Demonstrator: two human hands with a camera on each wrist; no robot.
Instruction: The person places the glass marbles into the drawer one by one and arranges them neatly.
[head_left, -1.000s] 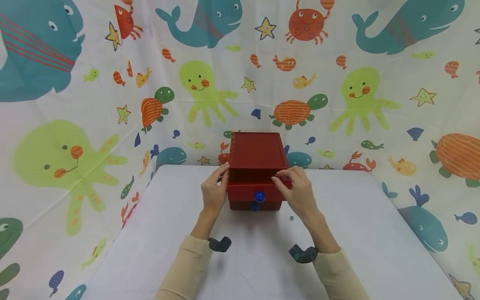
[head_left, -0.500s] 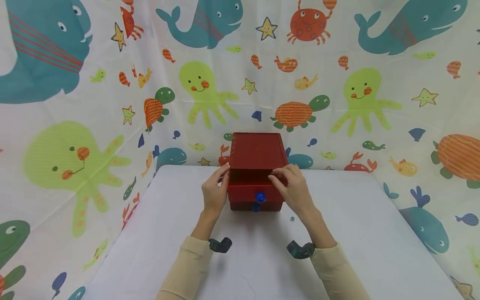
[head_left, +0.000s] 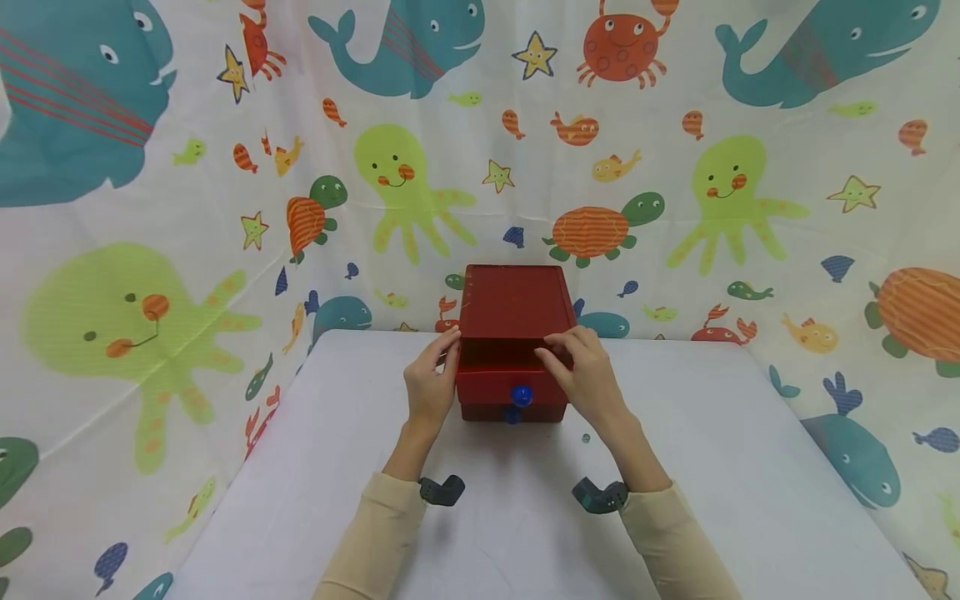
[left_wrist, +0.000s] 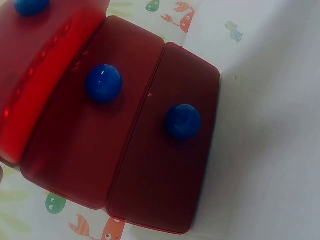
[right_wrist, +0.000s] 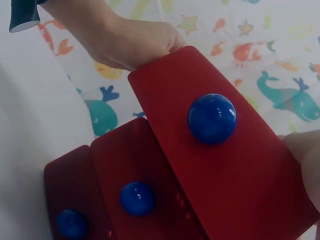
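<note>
A red cabinet point(head_left: 517, 300) of stacked drawers stands at the table's far edge. Its top drawer point(head_left: 487, 386) is pulled out, and a blue knob point(right_wrist: 212, 119) sits on the front. My left hand point(head_left: 429, 379) touches the drawer's left side, where the right wrist view hides its fingertips behind the red front. At the opposite end, my right hand point(head_left: 592, 375) reaches over the drawer's right part, thumb and forefinger close together. Whether anything lies between them is too small to tell. Two lower drawers, a middle one point(left_wrist: 80, 130) and a bottom one point(left_wrist: 165, 165), are closed.
On the white table point(head_left: 510, 533), just right of the cabinet's front, lies a small clear greenish thing point(head_left: 586, 437), which looks like two rounded parts in the left wrist view. A sea-animal cloth point(head_left: 480, 200) hangs behind and beside the table.
My right hand has moved slightly left and inward over the drawer. The left hand keeps its place at the side, and the drawer stays pulled out.
</note>
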